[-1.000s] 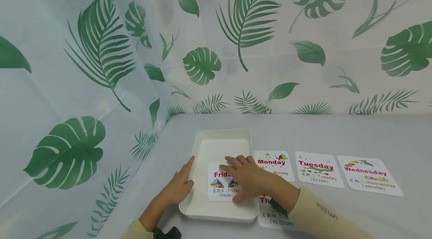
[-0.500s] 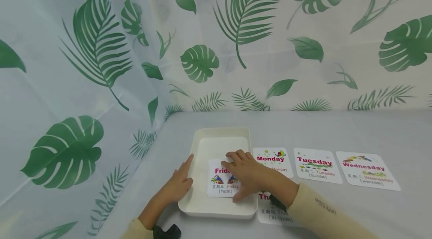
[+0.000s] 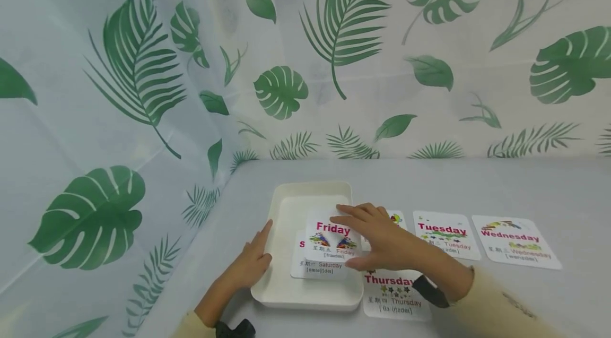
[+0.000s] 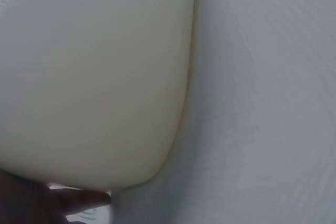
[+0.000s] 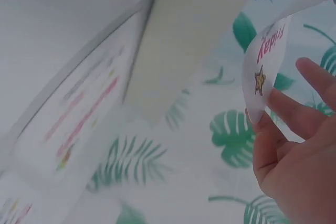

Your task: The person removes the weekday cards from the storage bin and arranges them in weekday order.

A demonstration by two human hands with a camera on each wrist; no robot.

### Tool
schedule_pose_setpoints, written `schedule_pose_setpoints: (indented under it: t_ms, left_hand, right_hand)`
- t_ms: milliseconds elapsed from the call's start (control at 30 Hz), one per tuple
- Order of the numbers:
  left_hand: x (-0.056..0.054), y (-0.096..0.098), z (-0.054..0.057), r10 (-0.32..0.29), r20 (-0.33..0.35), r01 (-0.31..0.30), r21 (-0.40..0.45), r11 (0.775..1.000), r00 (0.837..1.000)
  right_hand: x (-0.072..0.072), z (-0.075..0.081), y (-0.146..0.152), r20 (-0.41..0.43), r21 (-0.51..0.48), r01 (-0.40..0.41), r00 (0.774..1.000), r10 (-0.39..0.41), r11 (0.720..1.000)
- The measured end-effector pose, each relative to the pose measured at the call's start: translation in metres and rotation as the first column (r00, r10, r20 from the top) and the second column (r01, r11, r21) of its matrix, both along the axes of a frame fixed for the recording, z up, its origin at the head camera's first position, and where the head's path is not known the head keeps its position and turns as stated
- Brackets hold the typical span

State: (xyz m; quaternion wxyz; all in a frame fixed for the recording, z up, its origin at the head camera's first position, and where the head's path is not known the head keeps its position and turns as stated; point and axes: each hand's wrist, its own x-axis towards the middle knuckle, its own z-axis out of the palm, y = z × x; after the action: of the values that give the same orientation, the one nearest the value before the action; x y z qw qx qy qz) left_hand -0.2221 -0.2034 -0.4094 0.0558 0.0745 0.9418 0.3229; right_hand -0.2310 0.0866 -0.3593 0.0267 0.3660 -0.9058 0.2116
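Note:
My right hand (image 3: pixel 382 234) grips the right edge of the Friday card (image 3: pixel 329 237), a white card with red lettering, raised above the white tray (image 3: pixel 272 295). In the right wrist view, the Friday card (image 5: pixel 265 56) bends in the right hand (image 5: pixel 304 166). Under it, the Saturday card (image 3: pixel 317 270) lies in the tray, its upper part covered. My left hand (image 3: pixel 248 263) rests against the tray's left rim, index finger straight along it. In the left wrist view, a dark finger (image 4: pixel 84 199) touches the tray (image 4: pixel 100 119).
Right of the tray lie the Thursday card (image 3: pixel 396 301), the Tuesday card (image 3: pixel 444 232) and the Wednesday card (image 3: pixel 515 240). Another card (image 3: pixel 398 218) is mostly hidden behind the right hand. A leaf-patterned curtain (image 3: pixel 320 131) borders the grey table (image 3: pixel 477 184) at back and left.
My right hand has lifted the Friday card and moved it to the right, uncovering part of the Saturday card. More of the Thursday card shows. The left hand stays at the tray's rim.

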Motion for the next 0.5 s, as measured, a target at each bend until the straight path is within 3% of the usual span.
schedule_pose_setpoints:
  t_ms: [100,233,500]
  left_hand:
    - [-0.001,0.003,0.001,0.003,0.003,-0.003,-0.002,1.0,1.0]
    - [0.0,0.003,0.001,0.003,-0.001,-0.003,0.001,1.0,1.0]
    - [0.003,0.003,0.001,0.0,-0.014,0.0,0.002,1.0,1.0]
  right_hand:
    - [0.011,-0.001,0.033,-0.03,0.004,0.049,0.998,-0.049,0.999]
    - [0.024,-0.013,0.08,-0.064,0.044,0.085,0.995,-0.082,0.995]
    - [0.04,-0.037,0.151,-0.137,0.152,0.11,0.987,-0.089,0.982]
